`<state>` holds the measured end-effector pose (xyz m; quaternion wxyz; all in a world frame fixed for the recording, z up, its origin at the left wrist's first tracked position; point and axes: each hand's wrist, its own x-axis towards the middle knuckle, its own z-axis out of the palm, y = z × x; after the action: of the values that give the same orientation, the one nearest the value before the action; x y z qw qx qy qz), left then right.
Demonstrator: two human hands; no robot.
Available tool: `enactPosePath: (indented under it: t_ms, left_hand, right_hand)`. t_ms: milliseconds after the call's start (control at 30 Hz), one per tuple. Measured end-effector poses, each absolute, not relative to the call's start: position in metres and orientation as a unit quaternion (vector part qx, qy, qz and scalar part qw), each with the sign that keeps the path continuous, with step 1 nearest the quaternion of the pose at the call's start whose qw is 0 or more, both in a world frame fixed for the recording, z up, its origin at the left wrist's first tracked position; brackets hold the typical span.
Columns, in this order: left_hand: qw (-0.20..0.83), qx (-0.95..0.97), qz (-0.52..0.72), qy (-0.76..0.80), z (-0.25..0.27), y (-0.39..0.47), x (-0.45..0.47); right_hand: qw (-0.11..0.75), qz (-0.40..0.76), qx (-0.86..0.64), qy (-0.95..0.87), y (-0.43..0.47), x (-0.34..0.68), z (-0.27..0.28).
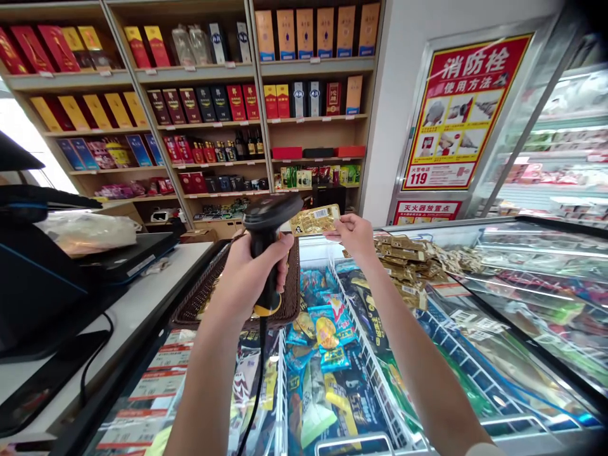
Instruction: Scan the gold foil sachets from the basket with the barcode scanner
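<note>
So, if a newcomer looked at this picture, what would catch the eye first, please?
Probably the black scanner, raised near the middle in the person's left grip, and the shiny gold packet just right of it, held by the right grip. Next might come the large red and yellow poster at upper right, then the bright blue packets low in the middle.

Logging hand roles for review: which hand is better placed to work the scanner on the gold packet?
Left, I'd judge: the left hand holds the scanner by its handle, while the right hand is occupied, pinching one end of the gold packet.
</note>
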<state>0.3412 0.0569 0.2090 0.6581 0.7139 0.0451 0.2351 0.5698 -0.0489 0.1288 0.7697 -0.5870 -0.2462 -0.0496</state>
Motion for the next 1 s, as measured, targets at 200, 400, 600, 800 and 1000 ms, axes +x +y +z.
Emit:
enactPosePath:
  t_ms: [200, 400, 600, 800, 1000]
  left_hand:
    - [0.668, 0.718, 0.192, 0.041, 0.200, 0.051, 0.355]
    - [0.663, 0.725, 0.185, 0.024, 0.195, 0.049, 0.357]
    - [0.685, 0.707, 0.175, 0.029, 0.198, 0.049, 0.351]
    - [0.687, 0.705, 0.173, 0.034, 0.202, 0.047, 0.348]
    - [0.687, 0.702, 0.183, 0.039, 0.203, 0.047, 0.347]
  right_hand:
    - [0.802, -0.100, -0.555, -0.197, -0.057, 0.568, 0.140]
    - [0.791, -0.113, -0.569, -0.192, -0.062, 0.561, 0.146]
    - [0.788, -0.116, -0.575, -0.185, -0.060, 0.560, 0.143]
    - [0.788, -0.127, -0.568, -0.198, -0.061, 0.561, 0.143]
    - [0.775, -0.129, -0.581, -0.214, -0.062, 0.568, 0.140]
